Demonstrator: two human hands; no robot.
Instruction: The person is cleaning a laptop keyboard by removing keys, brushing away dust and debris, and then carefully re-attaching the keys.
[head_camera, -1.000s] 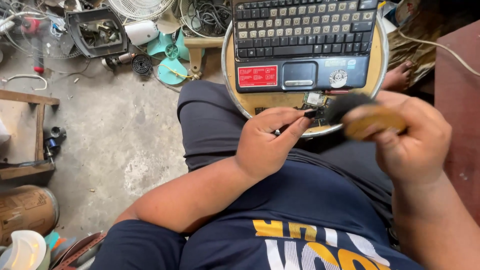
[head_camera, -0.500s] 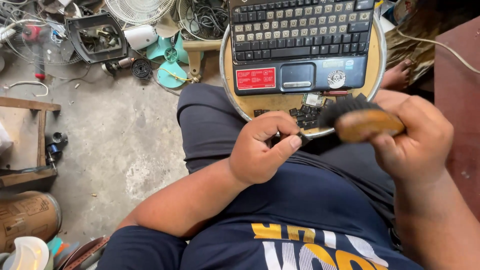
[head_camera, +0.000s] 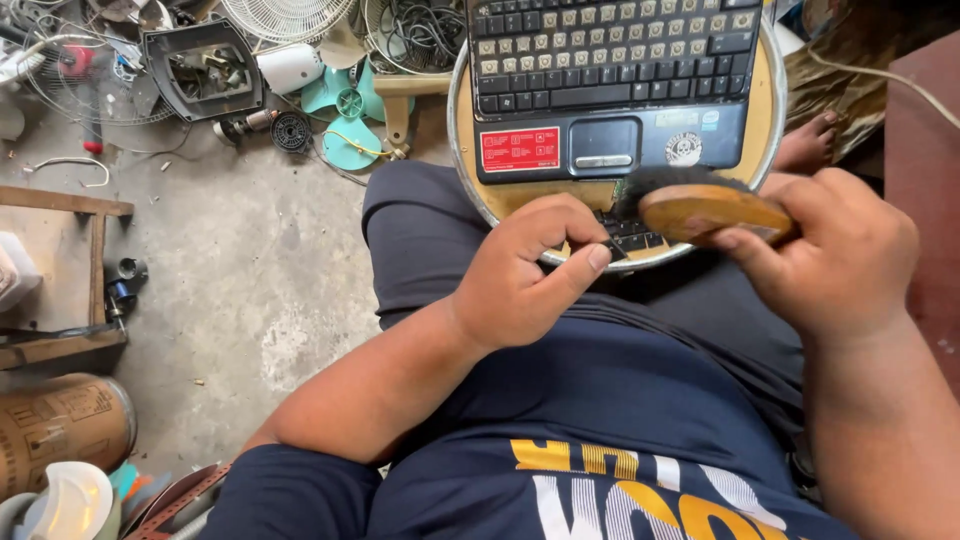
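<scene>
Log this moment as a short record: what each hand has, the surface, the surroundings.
left hand: grips a small dark keyboard piece
right hand: holds a wooden-backed brush, bristles against that piece
surface: round tray carrying an open laptop base
floor, left: teal fan blade, wire fan guard, cable coil

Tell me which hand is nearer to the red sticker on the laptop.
Left. The left hand sits just below the red sticker, pinching a small dark part at the tray's edge. The right hand is farther off to the sticker's right, gripping the wooden brush.
</scene>
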